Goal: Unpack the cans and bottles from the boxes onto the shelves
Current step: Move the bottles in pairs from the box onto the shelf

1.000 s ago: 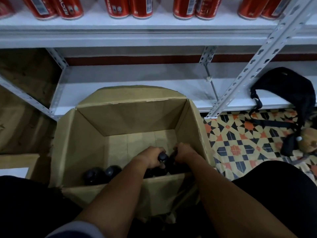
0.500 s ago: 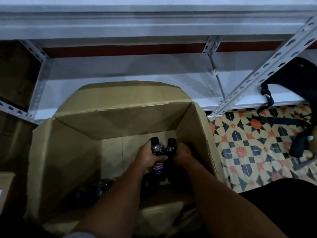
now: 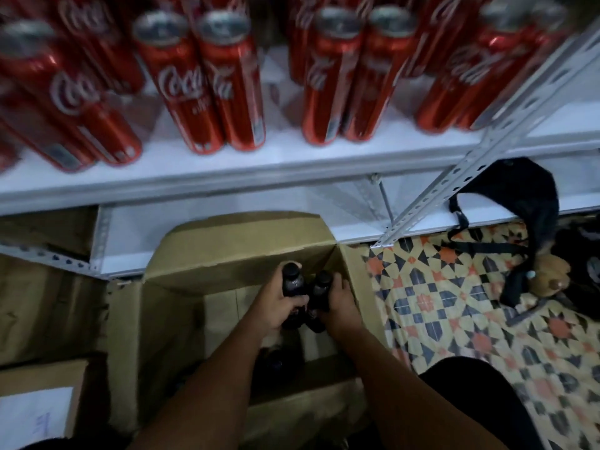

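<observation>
- My left hand [image 3: 278, 305]: fingers curled round a dark bottle [image 3: 292, 287], thumb across its body; black cap clear above the fist; bottle upright, held over the open cardboard box [image 3: 233, 254].
- My right hand [image 3: 341, 302]: fingers wrapped round a second dark bottle [image 3: 319, 292], just beside the first; whether the two bottles touch, I cannot tell.
- Further dark bottles [image 3: 276, 362] low inside the box, dimly seen.
- Red cans [image 3: 211, 82] upright in pairs on the white shelf [image 3: 292, 157] above the box; lower shelf [image 3: 136, 228] behind its far flap.
- Black bag [image 3: 519, 203] on the patterned floor [image 3: 454, 303], right.
</observation>
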Available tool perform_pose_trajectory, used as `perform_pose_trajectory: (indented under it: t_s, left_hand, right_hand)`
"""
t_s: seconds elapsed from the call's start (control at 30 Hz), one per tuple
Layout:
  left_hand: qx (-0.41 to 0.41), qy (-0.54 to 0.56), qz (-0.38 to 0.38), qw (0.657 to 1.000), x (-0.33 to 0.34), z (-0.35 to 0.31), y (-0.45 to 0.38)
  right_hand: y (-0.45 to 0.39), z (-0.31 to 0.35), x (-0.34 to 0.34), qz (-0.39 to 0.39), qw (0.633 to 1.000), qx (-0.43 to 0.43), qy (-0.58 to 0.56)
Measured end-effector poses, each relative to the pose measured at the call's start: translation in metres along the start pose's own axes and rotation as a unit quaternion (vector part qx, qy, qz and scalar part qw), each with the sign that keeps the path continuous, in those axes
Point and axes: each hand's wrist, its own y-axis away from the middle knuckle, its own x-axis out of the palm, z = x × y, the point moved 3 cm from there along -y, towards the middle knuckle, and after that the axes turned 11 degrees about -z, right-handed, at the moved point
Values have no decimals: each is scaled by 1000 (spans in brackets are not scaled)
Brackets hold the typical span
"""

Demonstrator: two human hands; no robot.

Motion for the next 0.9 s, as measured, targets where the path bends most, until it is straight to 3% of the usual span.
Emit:
perform_pose_trajectory:
  t_s: [0.27, 0.5, 0.67, 0.9]
  left_hand:
    - [97, 47, 19, 994, -60, -256, 81]
    - [264, -2, 37, 964, -116, -464, 152]
    - [361, -5, -38, 932, -142, -573, 184]
    - [421, 11, -58, 905, -168, -665, 203]
  right_hand:
    - [74, 122, -198, -125, 981, -121, -81]
    - [136, 230, -358, -254, 938, -192, -137]
    - [167, 289, -439, -311, 915, -207, -154]
    - [194, 344, -514, -402, 882, -212, -121]
